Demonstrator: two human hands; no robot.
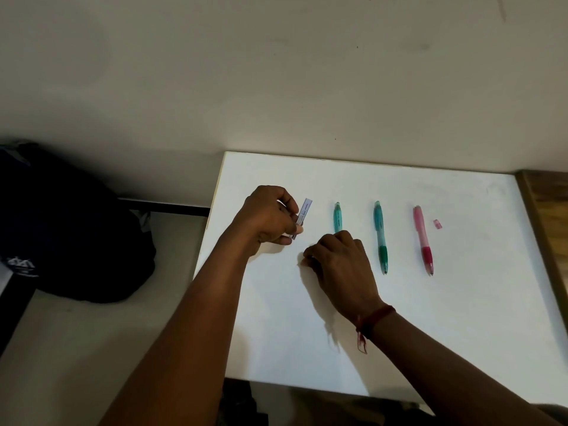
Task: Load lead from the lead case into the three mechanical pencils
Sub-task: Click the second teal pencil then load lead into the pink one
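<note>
The left hand (270,218), just left of the frame's centre, has its fingers curled round the lower end of the lead case (302,217), a slim pale case pinched between thumb and fingertips, with its upper end sticking up and tilted to the right, clear of the fingers. Just below and to the right of it, the right hand (339,262) lies palm down with its fingers bent, the fingertips pointing left and meeting the white tabletop (461,318); whether they have hold of anything there cannot be told. A red thread (373,318) circles the right wrist, its loose end hanging down. The right hand's knuckles hide the lower part of the first teal pencil (337,216), whose upper half shows above them, just right of the lead case. Further right lies the second teal pencil (380,238), with a green grip and its tip toward the bottom of the frame, and right of that the pink pencil (422,238), lying the same way. A small pink cap (437,224) lies on the tabletop just beside the pink pencil's upper end. At the right edge of the frame a wooden surface (547,210) borders the tabletop. A dark bag (61,226) sits at the left of the frame, and a pale wall (276,72) fills the top.
</note>
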